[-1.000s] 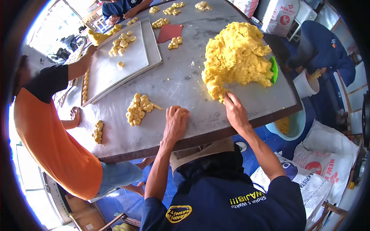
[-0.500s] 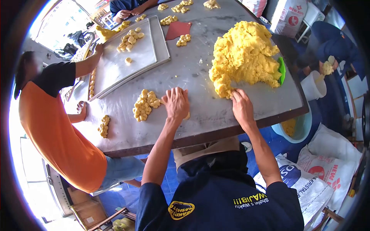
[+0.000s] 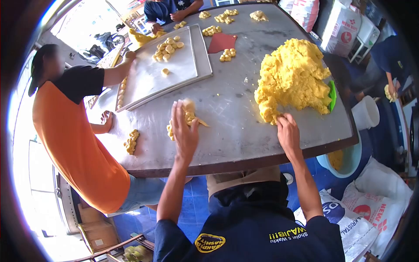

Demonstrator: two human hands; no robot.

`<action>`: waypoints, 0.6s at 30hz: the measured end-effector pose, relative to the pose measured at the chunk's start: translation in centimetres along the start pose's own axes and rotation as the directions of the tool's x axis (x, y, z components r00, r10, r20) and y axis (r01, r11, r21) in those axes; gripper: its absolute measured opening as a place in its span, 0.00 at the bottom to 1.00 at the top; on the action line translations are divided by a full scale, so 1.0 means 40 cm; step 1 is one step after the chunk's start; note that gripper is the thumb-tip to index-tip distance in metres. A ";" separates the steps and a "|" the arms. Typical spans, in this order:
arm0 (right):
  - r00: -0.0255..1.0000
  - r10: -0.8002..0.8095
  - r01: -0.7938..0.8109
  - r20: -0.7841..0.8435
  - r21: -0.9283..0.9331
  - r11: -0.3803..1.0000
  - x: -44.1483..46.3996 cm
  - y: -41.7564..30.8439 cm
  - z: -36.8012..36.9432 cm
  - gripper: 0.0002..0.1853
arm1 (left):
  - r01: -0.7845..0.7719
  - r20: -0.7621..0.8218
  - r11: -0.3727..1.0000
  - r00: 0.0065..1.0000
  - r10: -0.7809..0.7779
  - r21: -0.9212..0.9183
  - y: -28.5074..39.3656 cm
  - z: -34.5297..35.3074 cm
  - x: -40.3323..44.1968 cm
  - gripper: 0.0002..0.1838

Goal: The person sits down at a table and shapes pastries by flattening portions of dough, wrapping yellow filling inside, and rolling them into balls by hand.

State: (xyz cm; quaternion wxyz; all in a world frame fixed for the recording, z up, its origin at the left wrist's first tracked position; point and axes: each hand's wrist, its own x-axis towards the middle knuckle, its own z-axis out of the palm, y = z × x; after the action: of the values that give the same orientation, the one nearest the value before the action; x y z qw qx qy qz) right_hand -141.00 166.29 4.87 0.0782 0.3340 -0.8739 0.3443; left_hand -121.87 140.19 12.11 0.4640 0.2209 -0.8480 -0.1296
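Observation:
My left hand (image 3: pixel 185 133) reaches over a pile of small yellow dough balls (image 3: pixel 190 115), its fingers stretched out and covering part of the pile. A blurred ball lies beside the fingertips at the top of the pile. At the lower left corner of a large crumbly yellow dough mass (image 3: pixel 290 78), my right hand (image 3: pixel 288 133) has its fingers closed on the dough. The fingertips are partly hidden there. A green scraper (image 3: pixel 332 96) leans against the right side of the mass.
A metal tray (image 3: pixel 187 65) with round pieces lies on the table (image 3: pixel 235 131). Near it are a red scraper (image 3: pixel 222 43) and several dough clusters. A person in orange (image 3: pixel 78 139) stands at left. A white bucket (image 3: pixel 365 113) and blue basin (image 3: pixel 347 159) stand beyond the right edge.
My left hand has moved left from the bare tabletop to the pile of dough balls, and its fingers have straightened. My right hand stays at the dough mass. The view has shifted slightly.

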 end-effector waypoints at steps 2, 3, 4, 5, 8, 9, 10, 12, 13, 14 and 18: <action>0.998 -0.037 0.036 -0.045 -0.007 0.999 -0.012 -0.003 0.005 0.07 | -0.099 0.298 0.987 0.953 0.058 0.125 -0.091 -0.001 0.029 0.16; 1.000 -0.013 0.013 -0.020 0.005 1.000 -0.016 -0.004 0.001 0.07 | -0.154 0.439 0.973 0.896 0.063 0.175 -0.139 0.007 0.021 0.17; 1.000 0.010 -0.010 0.003 0.016 1.000 -0.014 -0.004 -0.004 0.07 | -0.114 0.593 0.962 0.804 -0.056 0.247 -0.161 0.022 0.007 0.20; 0.999 0.033 -0.034 0.025 0.027 0.999 -0.010 -0.001 -0.009 0.07 | -0.154 0.602 0.955 0.798 -0.032 0.254 -0.183 0.031 -0.011 0.20; 0.998 -0.051 0.050 -0.023 -0.052 0.997 0.015 0.003 -0.037 0.21 | -0.273 0.560 0.931 0.823 0.095 0.243 -0.209 0.024 -0.049 0.18; 0.990 -0.119 0.112 -0.070 -0.095 0.989 0.016 0.008 -0.040 0.25 | -0.284 0.552 0.928 0.826 0.111 0.239 -0.212 0.019 -0.056 0.17; 0.994 -0.102 0.104 0.024 -0.060 0.993 0.021 0.013 -0.044 0.32 | -0.294 0.544 0.926 0.829 0.125 0.235 -0.215 0.015 -0.063 0.17; 0.987 -0.069 0.066 0.143 0.025 0.998 0.016 0.036 -0.026 0.32 | -0.325 0.504 0.914 0.847 0.168 0.243 -0.213 0.015 -0.080 0.12; 0.978 -0.064 0.052 0.199 0.067 0.996 0.020 0.032 -0.022 0.32 | -0.329 0.527 0.927 0.828 0.192 0.179 -0.214 0.014 -0.086 0.12; 0.965 -0.070 0.066 0.254 0.023 0.998 0.021 0.030 -0.029 0.32 | -0.332 0.544 0.936 0.810 0.218 0.120 -0.218 0.012 -0.087 0.13; 0.958 -0.054 0.071 0.281 -0.052 0.996 0.032 0.005 -0.052 0.30 | 0.088 0.574 0.993 0.819 -0.028 -0.077 -0.123 -0.017 -0.068 0.12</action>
State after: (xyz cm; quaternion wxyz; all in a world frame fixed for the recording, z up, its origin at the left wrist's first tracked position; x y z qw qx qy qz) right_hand -142.29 167.07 6.79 -0.0249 0.4042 -0.8754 0.2639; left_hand -118.76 137.23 8.40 0.1948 0.1742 -0.9334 -0.2460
